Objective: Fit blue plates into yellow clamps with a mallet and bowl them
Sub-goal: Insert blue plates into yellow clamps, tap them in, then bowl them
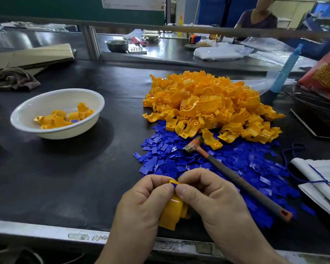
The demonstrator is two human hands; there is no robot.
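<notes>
1x yellow clamp [172, 212], nr tabletop front edge: my left grip [141, 204] holds it, right grip [211, 199] pinches blue plate [175, 185]. Best seated square before mallet [236, 178]

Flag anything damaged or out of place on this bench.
The mallet lying across the blue plates has its head wrapped in clear film, which looks like a makeshift repair. Nothing else stands out.
</notes>
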